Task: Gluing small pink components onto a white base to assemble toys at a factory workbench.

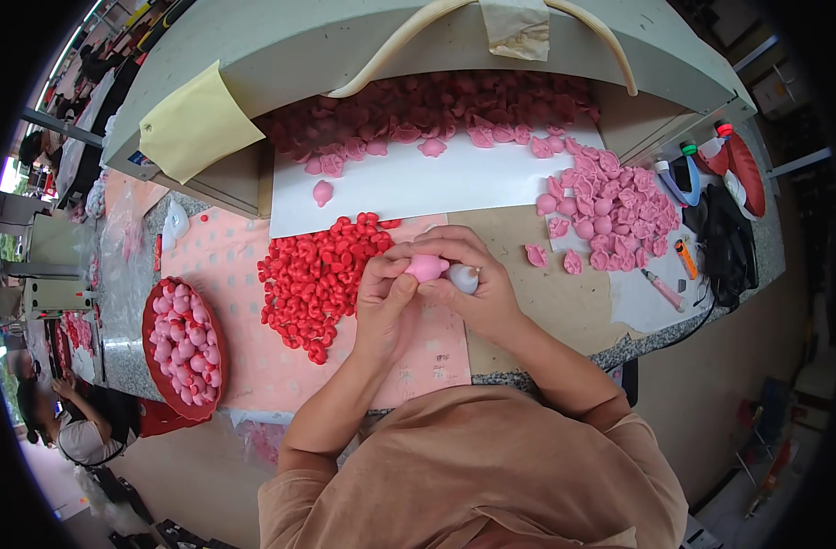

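Note:
Both my hands meet over the pink patterned cloth, close to the red pile. Closed fingers of my left hand [379, 302] grip a small pink rounded plastic piece [426, 267]. My right hand [491, 297] is closed around a small greyish squeeze bottle [464, 278], its whitish body tucked against the palm beside the pink piece. Whether the bottle's tip touches the piece is hidden by my fingers. Just left of my hands lies a heap of small glossy red plastic pieces [313, 284].
A red bowl [150, 316] on the left holds pink pieces with red parts. Pink hollow shells [619, 206] are heaped at right, more under the grey-green housing [281, 55]. An orange cutter [685, 259], a tube [663, 291] and bottles lie far right. Another person [89, 425] sits at far left.

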### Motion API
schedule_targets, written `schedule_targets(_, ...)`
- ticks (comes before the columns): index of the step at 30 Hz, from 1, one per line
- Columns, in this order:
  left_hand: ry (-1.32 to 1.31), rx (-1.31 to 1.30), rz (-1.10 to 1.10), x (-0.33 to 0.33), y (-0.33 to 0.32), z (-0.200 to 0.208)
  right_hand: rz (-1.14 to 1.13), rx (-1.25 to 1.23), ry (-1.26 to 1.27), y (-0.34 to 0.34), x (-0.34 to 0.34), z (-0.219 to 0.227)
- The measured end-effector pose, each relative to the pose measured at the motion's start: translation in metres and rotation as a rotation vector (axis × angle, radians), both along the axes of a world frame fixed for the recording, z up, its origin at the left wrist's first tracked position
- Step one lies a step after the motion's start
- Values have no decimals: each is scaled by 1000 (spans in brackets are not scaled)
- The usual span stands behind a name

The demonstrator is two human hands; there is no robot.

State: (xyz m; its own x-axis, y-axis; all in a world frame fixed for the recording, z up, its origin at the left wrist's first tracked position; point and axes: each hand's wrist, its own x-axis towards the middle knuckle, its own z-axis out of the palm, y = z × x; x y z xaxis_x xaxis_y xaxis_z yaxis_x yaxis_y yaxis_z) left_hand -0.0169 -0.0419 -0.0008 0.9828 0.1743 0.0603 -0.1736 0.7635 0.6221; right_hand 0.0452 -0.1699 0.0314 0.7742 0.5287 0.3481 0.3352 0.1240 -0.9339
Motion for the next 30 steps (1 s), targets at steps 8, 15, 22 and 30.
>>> schedule_targets(8,-23,-30,4,7,-2,4,-3,69,26,3,7,1)
schedule_targets(15,-30,27,14,-1,-5,-16,-134,-45,102,8,-10,-6)
schedule_targets(22,-124,22,27,-1,1,0,-111,6,142,14,-12,-6)
schedule_targets(30,-91,20,16,3,5,5,-118,5,120,16,-4,-10)
